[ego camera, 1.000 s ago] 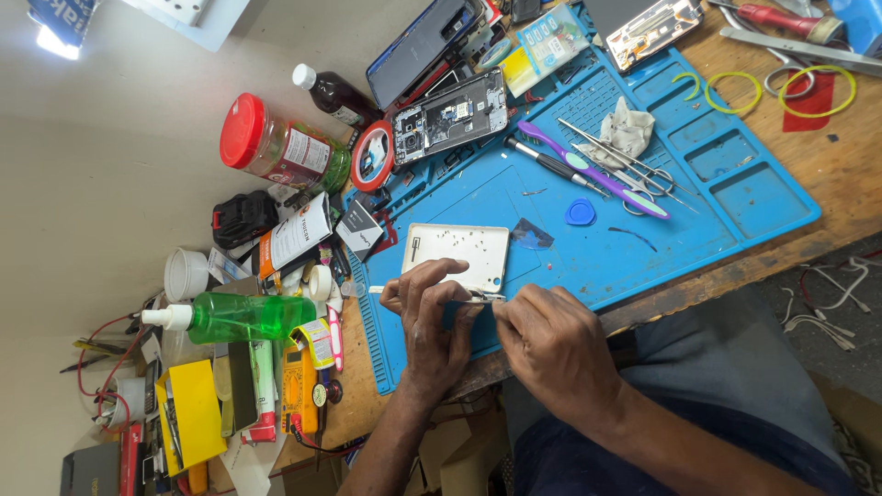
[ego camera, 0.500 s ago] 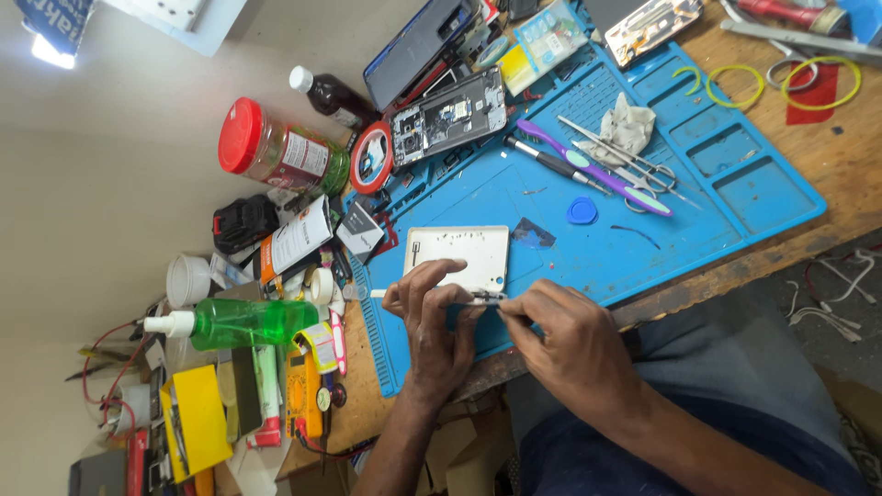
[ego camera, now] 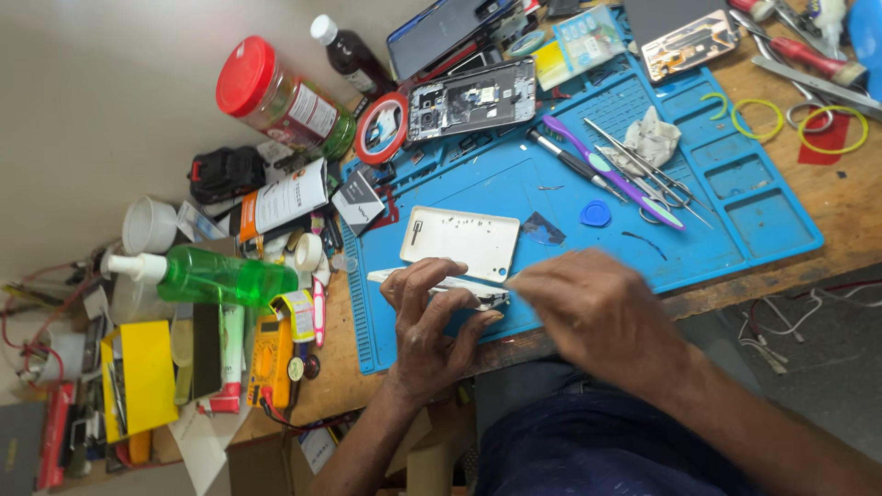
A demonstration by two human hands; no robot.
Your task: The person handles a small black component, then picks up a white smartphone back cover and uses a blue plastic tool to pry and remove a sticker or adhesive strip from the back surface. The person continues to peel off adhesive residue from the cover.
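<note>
White phone body [ego camera: 441, 287] sits pinched in the left hand's [ego camera: 427, 326] fingers at the blue mat's [ego camera: 735, 220] near edge, while the blurred right hand [ego camera: 597, 308], grip unreadable, could jolt it floorward.

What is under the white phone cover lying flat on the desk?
The white phone cover lies on a blue mat, which rests on the wooden desk. Whatever sits right beneath the cover is hidden. The left hand holds a white phone nearby.

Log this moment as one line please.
left hand: grips white phone on edge | right hand: blurred at phone's end | under: blue mat
</note>
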